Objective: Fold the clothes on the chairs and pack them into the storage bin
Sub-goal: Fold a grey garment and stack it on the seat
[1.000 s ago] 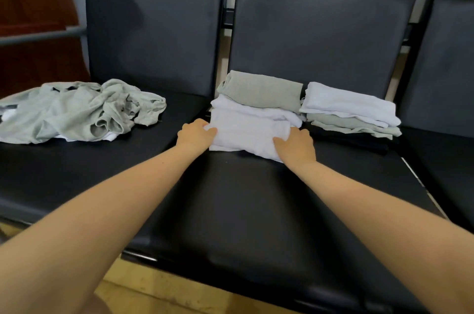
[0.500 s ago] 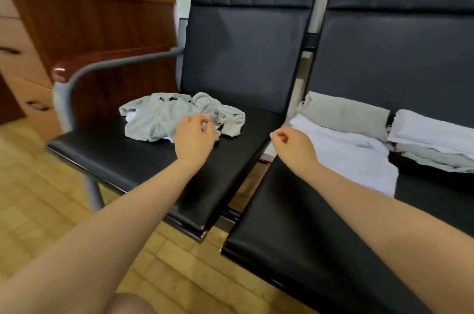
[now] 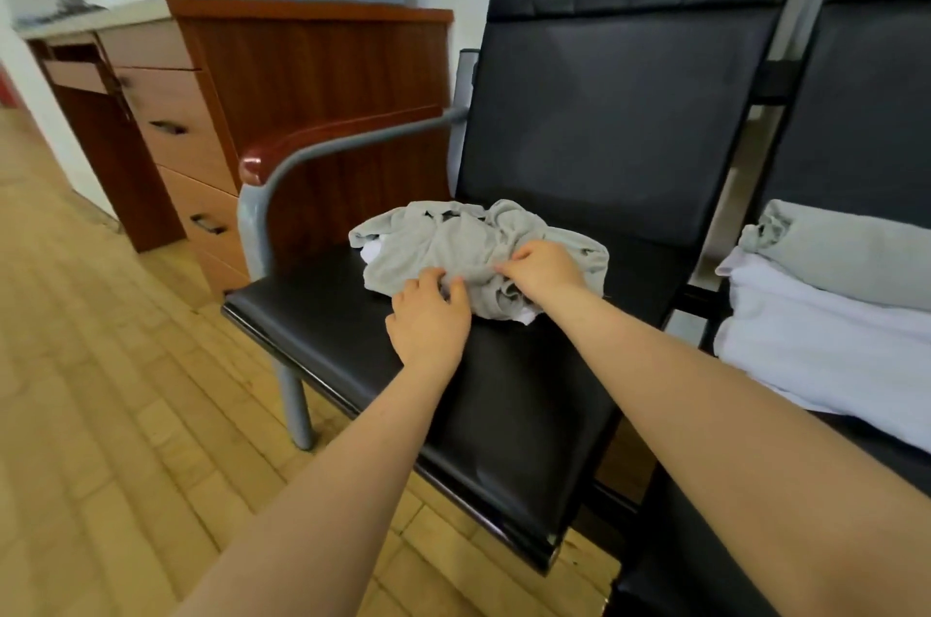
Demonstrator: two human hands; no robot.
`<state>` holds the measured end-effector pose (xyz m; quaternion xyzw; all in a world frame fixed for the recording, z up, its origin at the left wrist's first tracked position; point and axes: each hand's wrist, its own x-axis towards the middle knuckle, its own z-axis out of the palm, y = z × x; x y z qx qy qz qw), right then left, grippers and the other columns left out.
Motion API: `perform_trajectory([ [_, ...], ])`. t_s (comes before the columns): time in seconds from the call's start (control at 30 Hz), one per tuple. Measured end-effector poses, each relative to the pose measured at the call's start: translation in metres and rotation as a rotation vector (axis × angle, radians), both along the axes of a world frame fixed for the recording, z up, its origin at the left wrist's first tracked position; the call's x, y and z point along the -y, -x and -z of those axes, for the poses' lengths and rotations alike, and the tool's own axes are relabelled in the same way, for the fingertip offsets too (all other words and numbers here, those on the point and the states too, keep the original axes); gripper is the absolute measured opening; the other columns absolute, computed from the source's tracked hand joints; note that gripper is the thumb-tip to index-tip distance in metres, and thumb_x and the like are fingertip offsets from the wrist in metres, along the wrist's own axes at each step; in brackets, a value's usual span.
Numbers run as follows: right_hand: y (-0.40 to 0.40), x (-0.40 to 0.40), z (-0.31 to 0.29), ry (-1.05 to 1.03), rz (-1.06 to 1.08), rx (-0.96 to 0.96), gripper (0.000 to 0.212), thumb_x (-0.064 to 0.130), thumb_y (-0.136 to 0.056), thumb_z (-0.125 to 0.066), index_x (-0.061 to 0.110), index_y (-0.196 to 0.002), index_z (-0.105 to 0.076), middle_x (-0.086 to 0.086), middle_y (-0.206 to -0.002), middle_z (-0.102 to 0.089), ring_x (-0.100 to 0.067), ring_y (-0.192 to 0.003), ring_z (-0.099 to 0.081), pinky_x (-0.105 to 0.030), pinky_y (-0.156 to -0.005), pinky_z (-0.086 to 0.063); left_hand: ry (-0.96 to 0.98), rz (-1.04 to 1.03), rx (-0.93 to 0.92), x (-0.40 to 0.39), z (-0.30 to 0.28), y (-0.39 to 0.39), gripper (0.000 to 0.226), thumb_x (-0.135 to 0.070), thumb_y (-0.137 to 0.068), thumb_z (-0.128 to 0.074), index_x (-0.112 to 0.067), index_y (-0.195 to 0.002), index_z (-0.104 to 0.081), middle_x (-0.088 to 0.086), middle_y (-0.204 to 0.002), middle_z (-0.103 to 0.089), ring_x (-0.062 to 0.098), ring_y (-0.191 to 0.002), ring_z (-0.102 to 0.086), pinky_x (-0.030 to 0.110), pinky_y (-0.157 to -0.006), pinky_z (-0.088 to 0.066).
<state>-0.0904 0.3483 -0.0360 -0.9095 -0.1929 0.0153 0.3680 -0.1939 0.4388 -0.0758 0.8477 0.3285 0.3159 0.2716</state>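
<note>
Here, both hands [image 3: 483,294] pinching crumpled grey garment [image 3: 453,249], white cloth [image 3: 372,254] mostly hidden beneath

I reached both bare arms forward, my left hand [image 3: 428,319] and right hand [image 3: 546,266] close together, fingers curled, pinching.

Two bare forearms enter from the lower edge of the head view. No sleeve, glove, watch or ring is visible on either. The left hand [image 3: 428,322] and right hand [image 3: 546,268] are uncovered, with short unpainted fingernails.
</note>
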Motion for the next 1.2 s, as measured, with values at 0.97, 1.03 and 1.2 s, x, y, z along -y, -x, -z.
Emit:
perform_trajectory([
  [0.97,0.139,0.287,-0.223,-1.467,0.003,-0.513,0.022,0.012,-0.099,-0.042,0.003,-0.093,-0.061,-0.011,-0.088,-0.065,-0.026,-0.086,-0.061,-0.04,-0.085,-0.051,1.151,0.578,0.684,0.205,-0.182,0.044,0.015,-0.021,-0.092,-0.056,-0.014,-0.101,-0.066,0.007,-0.097,-0.067,0.021,-0.09,-0.064,0.033,-0.073,-0.055],
  [1.03,0.144,0.327,-0.225,-1.493,0.01,-0.458,0.026,0.015,-0.101,-0.041,0.002,-0.095,-0.062,-0.013,-0.09,-0.066,-0.027,-0.087,-0.062,-0.039,-0.073,-0.051,1.093,0.627,0.663,0.236,-0.193,0.048,0.011,-0.021,-0.091,-0.056,-0.015,-0.093,-0.066,0.005,-0.087,-0.067,0.016,-0.076,-0.062,0.028,-0.064,-0.052],
  [1.2,0.15,0.421,-0.215,-1.462,0.149,-0.37,0.022,0.013,-0.1,-0.043,0.003,-0.103,-0.062,-0.01,-0.089,-0.07,-0.023,-0.087,-0.065,-0.036,-0.066,-0.051,0.986,0.721,0.366,0.313,-0.188,0.044,0.014,-0.019,-0.087,-0.056,-0.015,-0.075,-0.058,0.004,-0.063,-0.053,0.01,-0.043,-0.045,0.022,-0.042,-0.034],
])
